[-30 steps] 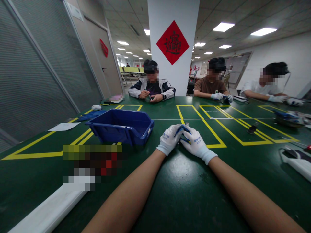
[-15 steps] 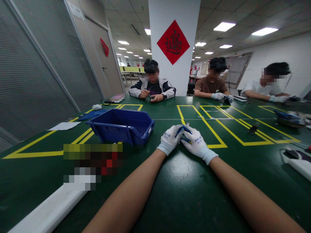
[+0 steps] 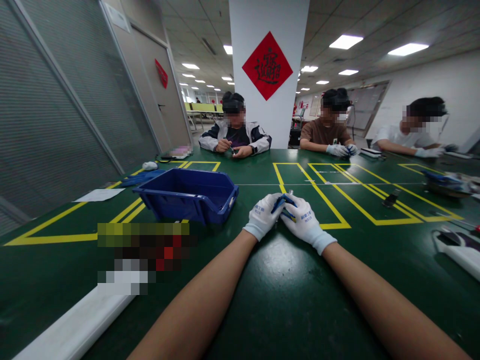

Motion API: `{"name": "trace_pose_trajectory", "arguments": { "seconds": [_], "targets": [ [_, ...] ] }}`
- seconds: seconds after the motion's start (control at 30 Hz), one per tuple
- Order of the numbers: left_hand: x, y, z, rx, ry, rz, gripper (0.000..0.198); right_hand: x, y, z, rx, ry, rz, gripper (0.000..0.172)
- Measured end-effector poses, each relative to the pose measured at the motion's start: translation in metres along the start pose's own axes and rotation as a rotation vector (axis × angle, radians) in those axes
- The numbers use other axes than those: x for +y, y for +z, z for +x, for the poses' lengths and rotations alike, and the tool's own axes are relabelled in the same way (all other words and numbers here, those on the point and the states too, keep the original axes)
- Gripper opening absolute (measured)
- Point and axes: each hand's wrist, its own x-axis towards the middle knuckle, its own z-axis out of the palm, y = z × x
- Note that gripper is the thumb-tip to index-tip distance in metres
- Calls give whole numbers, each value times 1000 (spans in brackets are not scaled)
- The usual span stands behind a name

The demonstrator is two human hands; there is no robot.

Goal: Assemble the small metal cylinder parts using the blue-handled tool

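My left hand (image 3: 263, 216) and my right hand (image 3: 304, 220) meet over the table in white gloves with blue palms. Fingers of both are bent and closed around one small thing. Only a shiny metal tip (image 3: 291, 192) of it pokes out above the fingertips, and a bit of metal shows below them; its kind is hidden. To the left of my left hand stands a blue plastic bin (image 3: 180, 202), its low front lip turned toward my hands.
The green table (image 3: 285, 305) carries yellow tape outlines. A white box-like object (image 3: 75, 315) lies front left, partly blurred out. A dark small part (image 3: 392, 198) and a filled tray (image 3: 448, 184) lie to the right. Three people sit across the table, handling small objects.
My hands stay in nearly the same place, with only a slight shift of the fingers around the small metal thing. Across the table, a co-worker's gloved hands have moved a little.
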Motion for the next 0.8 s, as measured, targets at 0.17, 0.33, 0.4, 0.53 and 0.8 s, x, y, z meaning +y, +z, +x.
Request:
{"name": "trace_pose_trajectory", "arguments": {
  "seconds": [0.17, 0.33, 0.4, 0.53, 0.8],
  "targets": [
    [-2, 4, 1, 50, -47, -11, 41, 6, 3, -1, 73, 68, -6, 33],
    [-5, 4, 0, 34, -42, -49, 35, 2, -1, 0, 34, 36, 34, 38],
    [-5, 2, -1, 31, -70, -74, 39, -1, -2, 0, 15, 32, 40, 40],
    [-2, -2, -3, 51, -158, -99, 57, -2, -2, 0, -9, 53, 33, 41],
    [2, -3, -2, 118, -228, -16, 29, -5, -5, 1, -79, -13, 31, 34]
  ]
}}
